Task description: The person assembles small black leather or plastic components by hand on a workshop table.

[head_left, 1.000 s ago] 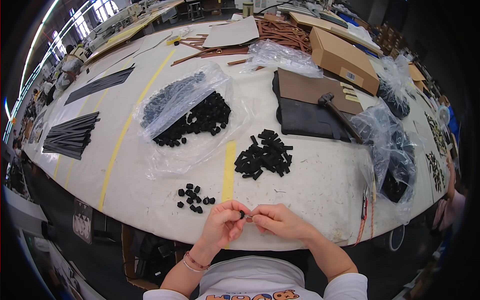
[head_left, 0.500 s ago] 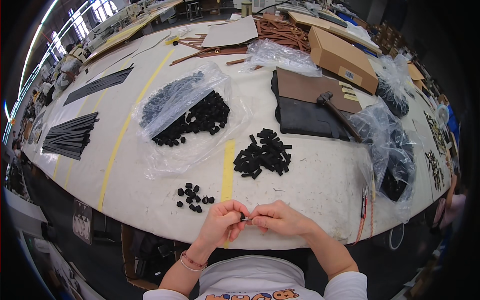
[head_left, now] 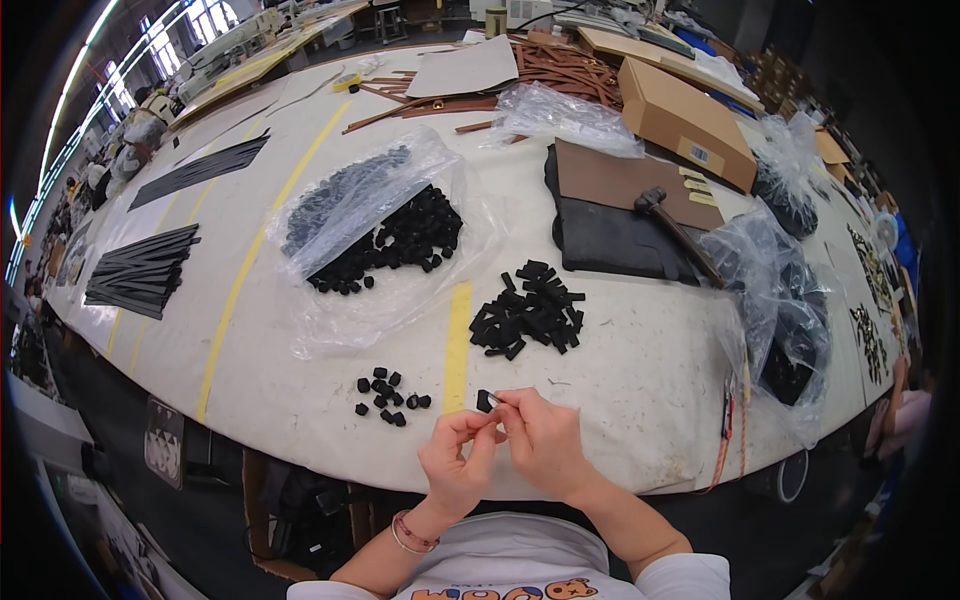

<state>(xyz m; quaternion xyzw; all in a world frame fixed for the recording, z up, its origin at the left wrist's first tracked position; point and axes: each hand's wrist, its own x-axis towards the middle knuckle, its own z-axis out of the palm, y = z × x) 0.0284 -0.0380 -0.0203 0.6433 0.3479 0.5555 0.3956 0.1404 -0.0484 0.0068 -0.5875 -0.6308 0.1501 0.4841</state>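
Near the table's front edge, my right hand (head_left: 545,440) pinches a thin metal tool (head_left: 496,398), mostly hidden by the fingers. At its tip is a small black piece (head_left: 484,401), angled up and left over the table. My left hand (head_left: 460,458) is closed, thumb and forefinger together beside the right fingertips; what it holds, if anything, is hidden. To the left lies a small group of black folded pieces (head_left: 381,386). Beyond my hands sits a pile of flat black strips (head_left: 527,318). An opened clear plastic bag (head_left: 400,165) holds many black pieces (head_left: 420,232).
A hammer (head_left: 675,232) rests on brown and black sheets (head_left: 610,240) at the right, near a cardboard box (head_left: 688,120). Red-handled snips (head_left: 724,430) lie at the front right edge. Long black strips (head_left: 145,270) lie left; brown straps (head_left: 570,72) are heaped at the back.
The black piece has moved out from between both hands' fingertips, up and forward at the tool's tip. My right hand has turned upward; my left has drawn slightly nearer to me.
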